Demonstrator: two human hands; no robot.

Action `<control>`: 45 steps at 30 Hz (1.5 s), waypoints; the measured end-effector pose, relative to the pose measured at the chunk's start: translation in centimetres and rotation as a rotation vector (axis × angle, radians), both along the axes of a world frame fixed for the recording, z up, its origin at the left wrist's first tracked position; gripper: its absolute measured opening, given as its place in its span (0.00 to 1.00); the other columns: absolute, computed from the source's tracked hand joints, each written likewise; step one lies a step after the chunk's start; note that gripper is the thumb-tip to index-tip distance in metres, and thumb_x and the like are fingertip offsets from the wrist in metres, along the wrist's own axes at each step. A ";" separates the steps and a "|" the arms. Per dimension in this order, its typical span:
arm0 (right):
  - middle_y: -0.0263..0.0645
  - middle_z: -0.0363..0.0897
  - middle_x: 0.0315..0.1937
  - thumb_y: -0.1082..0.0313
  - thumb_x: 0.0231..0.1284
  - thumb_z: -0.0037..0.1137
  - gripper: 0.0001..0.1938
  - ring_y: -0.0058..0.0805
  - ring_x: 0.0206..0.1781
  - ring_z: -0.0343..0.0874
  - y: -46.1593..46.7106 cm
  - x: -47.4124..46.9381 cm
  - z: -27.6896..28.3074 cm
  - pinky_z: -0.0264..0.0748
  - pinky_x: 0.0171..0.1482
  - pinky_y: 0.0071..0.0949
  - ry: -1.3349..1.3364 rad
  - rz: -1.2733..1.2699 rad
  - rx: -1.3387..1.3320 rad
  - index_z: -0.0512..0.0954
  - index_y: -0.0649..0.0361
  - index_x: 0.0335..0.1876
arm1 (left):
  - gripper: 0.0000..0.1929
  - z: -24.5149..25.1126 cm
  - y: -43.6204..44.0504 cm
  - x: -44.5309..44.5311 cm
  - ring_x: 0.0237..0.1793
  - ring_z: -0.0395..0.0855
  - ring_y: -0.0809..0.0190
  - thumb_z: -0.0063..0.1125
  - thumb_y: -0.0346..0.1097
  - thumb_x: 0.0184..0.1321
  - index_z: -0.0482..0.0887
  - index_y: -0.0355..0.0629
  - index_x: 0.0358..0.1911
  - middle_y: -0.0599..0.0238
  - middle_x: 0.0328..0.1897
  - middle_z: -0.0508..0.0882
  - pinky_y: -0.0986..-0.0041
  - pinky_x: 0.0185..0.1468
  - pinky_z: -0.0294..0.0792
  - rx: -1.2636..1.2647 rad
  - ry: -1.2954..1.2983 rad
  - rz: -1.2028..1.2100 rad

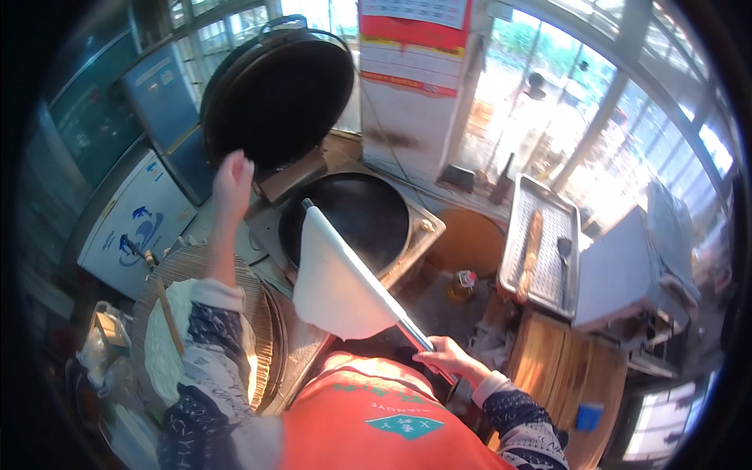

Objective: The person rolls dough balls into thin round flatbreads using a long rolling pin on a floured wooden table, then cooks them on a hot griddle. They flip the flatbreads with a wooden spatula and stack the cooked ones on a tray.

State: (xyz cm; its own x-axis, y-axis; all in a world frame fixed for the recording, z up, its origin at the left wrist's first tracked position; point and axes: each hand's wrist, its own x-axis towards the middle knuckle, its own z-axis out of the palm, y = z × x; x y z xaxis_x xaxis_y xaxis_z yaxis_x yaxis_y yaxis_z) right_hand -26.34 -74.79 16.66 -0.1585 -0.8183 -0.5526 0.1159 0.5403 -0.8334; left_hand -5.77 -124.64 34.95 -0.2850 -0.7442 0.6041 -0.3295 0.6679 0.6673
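In my right hand (447, 356) I grip the near end of a metal rod (413, 333). A thin, pale dough sheet (341, 281) hangs over the rod, its loose part falling to the left. The rod's far tip reaches over a round black griddle (364, 214), so the sheet hides part of the griddle. My left hand (234, 179) is raised left of the griddle, fingers curled and somewhat blurred, nothing visible in it. Behind that hand a large round black lid (282, 97) stands tilted open; I cannot tell whether they touch.
Below my left arm, a round stalk mat (194, 262) bears a pale flat sheet (160, 335) and a wooden stick (169, 317). On the right, a perforated metal tray (546, 235) holds a wooden rolling pin (531, 252), beside a wooden board (558, 352). An oil bottle (461, 286) stands low.
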 end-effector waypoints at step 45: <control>0.54 0.86 0.37 0.57 0.62 0.64 0.14 0.59 0.43 0.86 -4.8 5.7 -12.6 0.81 0.45 0.52 0.802 0.013 0.001 0.77 0.54 0.47 | 0.30 12.8 -2.1 -24.4 0.57 0.83 0.46 0.52 0.60 0.73 0.80 0.37 0.60 0.48 0.52 0.85 0.51 0.60 0.74 -0.500 -0.672 -0.009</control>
State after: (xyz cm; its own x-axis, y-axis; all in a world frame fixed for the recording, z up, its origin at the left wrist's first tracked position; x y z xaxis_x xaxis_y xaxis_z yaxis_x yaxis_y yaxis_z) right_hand -20.62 -79.64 4.05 -0.4985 -0.8221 -0.2750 -0.5243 0.5385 -0.6596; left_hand -30.19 -126.70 47.74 -0.7069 -0.4301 0.5615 -0.5450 0.8372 -0.0448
